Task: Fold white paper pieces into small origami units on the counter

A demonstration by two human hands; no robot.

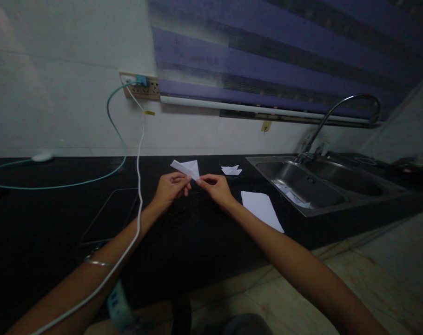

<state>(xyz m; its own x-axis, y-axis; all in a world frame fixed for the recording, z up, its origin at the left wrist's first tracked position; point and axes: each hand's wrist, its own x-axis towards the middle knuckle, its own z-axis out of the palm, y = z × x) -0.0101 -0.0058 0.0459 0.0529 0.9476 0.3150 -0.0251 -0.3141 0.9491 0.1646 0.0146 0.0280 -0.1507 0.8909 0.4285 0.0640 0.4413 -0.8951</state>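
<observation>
Between my two hands, a white folded paper (188, 168) with pointed flaps is held just above the black countertop (187, 246). My left hand (173, 187) pinches its lower left part between thumb and fingers. At the paper's lower right corner, my right hand (215, 187) grips with thumb and forefinger. A finished-looking small folded paper shape (231, 170) lies on the counter to the right, beyond my right hand. Nearer to my right forearm rests a stack of white paper (262, 210). The fingertips partly cover the lower edge of the held paper.
A double steel sink (300, 211) with a curved faucet (323, 123) is at the right; folded paper (292, 195) lies in it. A dark flat tablet-like device (109, 216) sits left. A white cable (139, 172) crosses my left forearm. A teal cable (110, 111) runs from the power strip (152, 88).
</observation>
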